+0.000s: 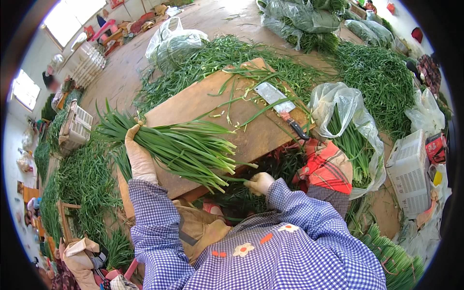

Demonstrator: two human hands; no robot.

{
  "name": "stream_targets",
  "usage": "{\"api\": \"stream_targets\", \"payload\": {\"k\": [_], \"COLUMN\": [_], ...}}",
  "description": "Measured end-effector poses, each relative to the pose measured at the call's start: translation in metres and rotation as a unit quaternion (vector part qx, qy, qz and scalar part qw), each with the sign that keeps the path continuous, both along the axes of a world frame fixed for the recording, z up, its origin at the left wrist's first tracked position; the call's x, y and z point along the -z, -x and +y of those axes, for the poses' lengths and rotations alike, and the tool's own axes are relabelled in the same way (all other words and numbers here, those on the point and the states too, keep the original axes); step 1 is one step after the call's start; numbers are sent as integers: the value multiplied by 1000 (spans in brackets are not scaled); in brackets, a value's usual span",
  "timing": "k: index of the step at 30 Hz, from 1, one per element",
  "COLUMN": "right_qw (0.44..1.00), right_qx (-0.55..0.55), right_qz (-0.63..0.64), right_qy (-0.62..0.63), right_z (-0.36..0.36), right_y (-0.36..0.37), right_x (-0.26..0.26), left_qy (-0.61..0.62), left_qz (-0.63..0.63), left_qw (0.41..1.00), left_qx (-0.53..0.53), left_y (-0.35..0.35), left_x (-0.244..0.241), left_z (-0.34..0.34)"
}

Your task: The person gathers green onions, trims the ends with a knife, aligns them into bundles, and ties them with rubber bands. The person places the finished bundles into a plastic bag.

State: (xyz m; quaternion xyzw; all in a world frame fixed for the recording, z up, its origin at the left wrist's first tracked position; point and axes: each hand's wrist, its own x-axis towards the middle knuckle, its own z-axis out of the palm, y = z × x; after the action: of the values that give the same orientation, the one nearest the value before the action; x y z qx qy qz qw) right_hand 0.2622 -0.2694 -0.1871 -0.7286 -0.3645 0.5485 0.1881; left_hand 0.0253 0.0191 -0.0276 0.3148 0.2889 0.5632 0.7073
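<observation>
My left hand (135, 139), in a pale glove, grips a thick bunch of green garlic chives (181, 143) by its leafy part. The bunch lies tilted over the left front of a wooden board (206, 112), with its pale cut ends pointing right. Just past those ends, beyond the board's front edge, my right hand (260, 183) pinches a single chive leaf (233, 179) between thumb and fingers. A cleaver (276, 98) with a black handle rests on the board's right side among loose stalks and trimmings.
Heaps of loose greens (373, 76) surround the board. An open plastic bag of chives (349, 145) stands at the right, near a white crate (409, 172). Stacked filled bags (304, 25) sit at the back; tied bunches (393, 253) lie lower right. Another person (54, 87) is far left.
</observation>
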Motion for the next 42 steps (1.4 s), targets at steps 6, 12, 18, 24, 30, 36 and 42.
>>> {"api": "stream_targets", "payload": {"k": [6,12,18,24,30,36,42], "right_qw": [977,783,729,775,653,844,777], "right_qx": [-183,186,304,266,499,205,178], "right_qz": [-110,503,523,504,485,464,536], "right_qy": [-6,-315,-320,-273,-299,-178,-276], "right_z": [2,37,21,8,8,-3,33], "right_y": [-37,26,11,-5,-34,-29,34], "right_x": [34,-61,-89,-72,11,-12,-63], "left_qy": [-26,-52,-38,-26,-49,-89,-105], "left_qz": [-174,-149,-45,-92,-133,-176,-194], "left_qw": [980,977,994,987,984,970,958], "left_qx": [94,141,95,132,109,145,186], "left_y": [1,-13,-21,-18,-14,2,-7], "left_x": [-27,-25,-31,-20,-26,-21,-15], "left_z": [-27,-34,-44,-35,-42,-29,-29]}}
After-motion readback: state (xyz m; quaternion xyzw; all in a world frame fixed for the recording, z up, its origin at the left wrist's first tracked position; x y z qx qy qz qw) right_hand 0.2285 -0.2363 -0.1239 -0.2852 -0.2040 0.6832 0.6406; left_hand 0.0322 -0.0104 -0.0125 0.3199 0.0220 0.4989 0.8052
